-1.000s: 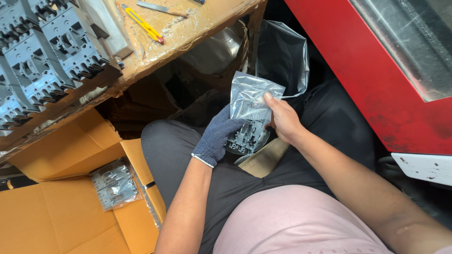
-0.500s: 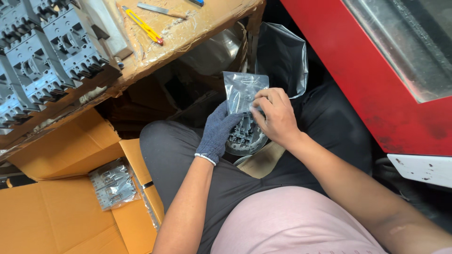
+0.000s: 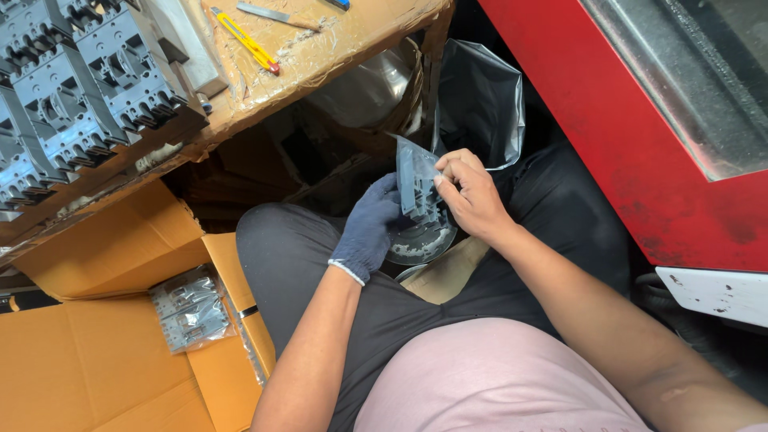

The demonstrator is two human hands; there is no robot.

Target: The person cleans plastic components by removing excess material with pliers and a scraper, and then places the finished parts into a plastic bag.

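1. A clear plastic bag (image 3: 418,192) with a grey part inside it is held above the seated person's lap, between the two hands.
2. The bag's long axis runs roughly up and down in the head view, tilted a little: its upper end points toward the underside of the wooden workbench (image 3: 336,48), and its lower end bulges toward the person's lap.
3. The left hand (image 3: 370,226), in a dark blue glove, lies just to the left of the bag and touches its lower left side; its fingers curl around the bag's edge, closed on it.
4. The right hand (image 3: 472,196), bare, lies just to the right of the bag; its fingertips pinch the bag's upper right edge, so this hand too is clamped on the bag.
5. The hands are close together, parted only by the bag.
6. Behind the bag hangs a dark bin bag (image 3: 484,100), open, beside a red machine wall (image 3: 608,136).
7. On the workbench lie a yellow utility knife (image 3: 246,42) and a row of grey switch blocks (image 3: 72,96).
8. To the left stands an open cardboard box (image 3: 104,256) holding another bagged part (image 3: 190,308).
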